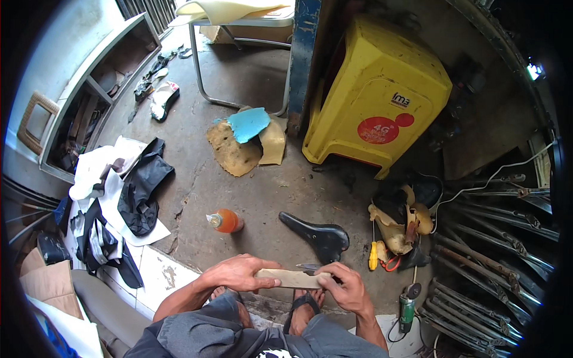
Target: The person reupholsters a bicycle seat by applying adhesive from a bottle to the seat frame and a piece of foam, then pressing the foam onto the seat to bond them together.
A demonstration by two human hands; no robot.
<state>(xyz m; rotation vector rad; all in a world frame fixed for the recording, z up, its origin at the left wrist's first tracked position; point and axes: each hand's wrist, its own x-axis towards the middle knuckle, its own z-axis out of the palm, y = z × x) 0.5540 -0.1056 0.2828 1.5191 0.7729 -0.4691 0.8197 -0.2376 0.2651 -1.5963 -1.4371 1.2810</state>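
My left hand (242, 273) grips the left part of a pale tan, flat strip (289, 278) held level above my feet. My right hand (343, 286) holds its right end, thumb pressed on it, along with a pointed blade (309, 267) lying along the far edge; its handle is hidden by my fingers. Just beyond sits a black bicycle saddle (313, 235), with a bottle of orange liquid (227, 221) to its left. A yellow-handled screwdriver (373, 256) and red-handled tool (389, 263) lie to the right beside a torn saddle with foam (388, 230).
Dark and white material (143, 197) lies left. Foam scraps (233, 155) and a blue piece (248, 124) are ahead, near a metal-framed chair (200, 65) and upturned yellow plastic stools (388, 71). An angle grinder (407, 310) and several metal tubes (489, 268) lie right. A low cabinet (89, 98) stands left.
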